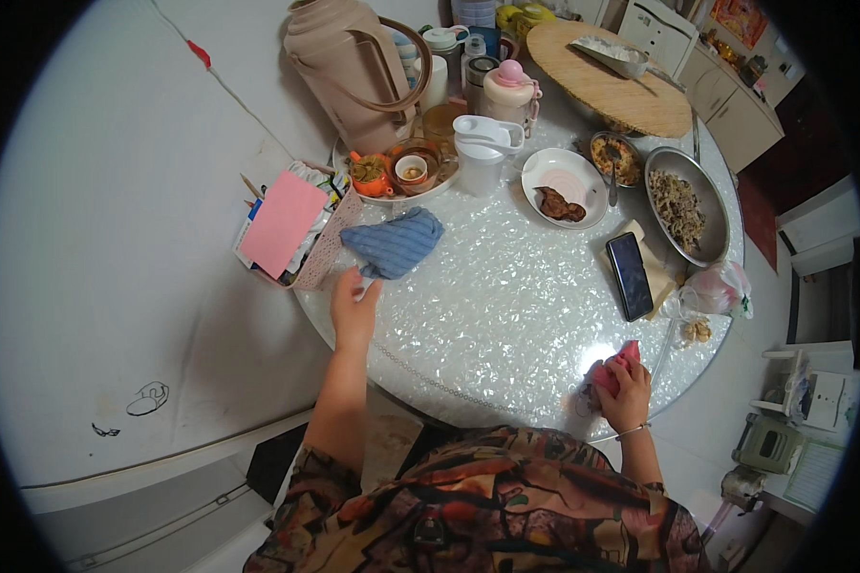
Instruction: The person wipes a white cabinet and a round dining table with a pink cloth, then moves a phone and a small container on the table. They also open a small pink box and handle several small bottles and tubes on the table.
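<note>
My right hand [627, 394] grips a crumpled red cloth [614, 367] against the table's near right part. Fingers apart, my left hand [355, 311] hovers or rests at the left rim; whether it touches the table cannot be told. Just beyond its fingertips lies a bunched blue striped cloth [395, 242]. Beside that hand stands a pink lattice basket [333, 236] holding papers, pencils and a pink sheet [285, 223]. The round table [466, 315] has a glossy, pearly cover.
A thermos jug [351, 79], white lidded pitcher [481, 161] and teaware tray [408, 195] stand at the back left. Rightward are a plate [570, 172] with brown food, a metal bowl [717, 204], a phone [629, 276] and a plastic bag [720, 288]. A wooden board [588, 79] bears a scoop [616, 61].
</note>
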The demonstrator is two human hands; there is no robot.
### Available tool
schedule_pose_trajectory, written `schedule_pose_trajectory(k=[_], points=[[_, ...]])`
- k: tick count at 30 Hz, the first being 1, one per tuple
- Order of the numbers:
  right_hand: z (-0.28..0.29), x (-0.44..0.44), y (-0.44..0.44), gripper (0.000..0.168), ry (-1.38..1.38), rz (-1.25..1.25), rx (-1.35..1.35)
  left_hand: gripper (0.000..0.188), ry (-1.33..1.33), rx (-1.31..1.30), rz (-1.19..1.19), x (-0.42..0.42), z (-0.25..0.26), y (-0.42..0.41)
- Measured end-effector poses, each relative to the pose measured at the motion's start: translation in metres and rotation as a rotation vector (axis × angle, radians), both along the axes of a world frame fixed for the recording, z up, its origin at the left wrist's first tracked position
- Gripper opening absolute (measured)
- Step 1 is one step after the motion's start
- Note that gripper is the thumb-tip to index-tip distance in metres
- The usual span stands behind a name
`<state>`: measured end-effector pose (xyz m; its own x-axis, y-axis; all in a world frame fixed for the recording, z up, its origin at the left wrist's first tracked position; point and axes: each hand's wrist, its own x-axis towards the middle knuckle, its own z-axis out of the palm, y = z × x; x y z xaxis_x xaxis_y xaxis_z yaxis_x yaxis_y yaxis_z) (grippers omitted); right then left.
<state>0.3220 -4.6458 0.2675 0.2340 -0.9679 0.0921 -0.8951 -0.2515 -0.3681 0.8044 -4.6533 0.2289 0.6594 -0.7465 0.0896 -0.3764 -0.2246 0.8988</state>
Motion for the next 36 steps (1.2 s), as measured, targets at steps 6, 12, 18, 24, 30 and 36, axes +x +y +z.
schedule_pose_trajectory(k=[6, 12, 18, 24, 30, 36], points=[[0.013, 0.032, 0.013, 0.039, 0.094, -0.057, -0.108, 0.047, -0.620, 0.102, -0.067, -0.023, 0.004, -0.050], [0.020, 0.053, 0.027, 0.044, -0.071, 0.070, -0.093, 0.041, -0.641, 0.164, -0.430, -0.114, 0.005, -0.014], [0.031, 0.096, 0.013, 0.055, -0.311, 0.272, 0.023, 0.037, -0.316, 0.019, -0.473, -0.170, 0.013, 0.006], [0.032, 0.110, -0.012, 0.058, -0.484, 0.181, 0.164, 0.035, 0.017, -0.078, -0.339, -0.150, 0.047, -0.023], [0.003, 0.100, -0.025, 0.045, -0.433, 0.193, 0.177, 0.029, 0.370, -0.122, -0.239, -0.103, 0.092, -0.016], [-0.013, 0.149, -0.044, 0.029, -0.272, 0.209, 0.359, 0.030, 0.565, -0.072, -0.099, -0.086, 0.091, 0.016]])
